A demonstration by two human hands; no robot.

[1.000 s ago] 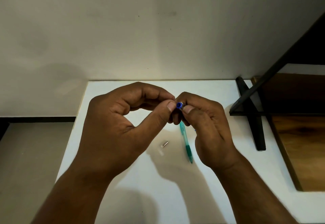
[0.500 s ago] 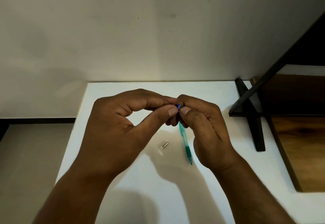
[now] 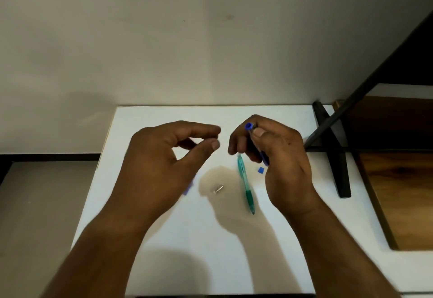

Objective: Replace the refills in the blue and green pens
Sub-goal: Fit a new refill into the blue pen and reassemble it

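1. right hand (image 3: 278,157): closed around the blue pen (image 3: 249,126), held upright above the table (image 3: 281,262); its far end shows above the thumb.
2. left hand (image 3: 164,164): raised just left of the pen, thumb and forefinger a narrow gap apart; blur hides whether they pinch anything.
3. green pen (image 3: 245,184): lies whole on the table between the hands, apparently untouched.
4. loose parts: blue cap (image 3: 260,169) right of the green pen; metal piece (image 3: 218,189) left of it; a blurred blue item (image 3: 187,188) beside the left hand.
5. progress: blue pen appears dismantled, refill swap unconfirmed; green pen remains to be done.
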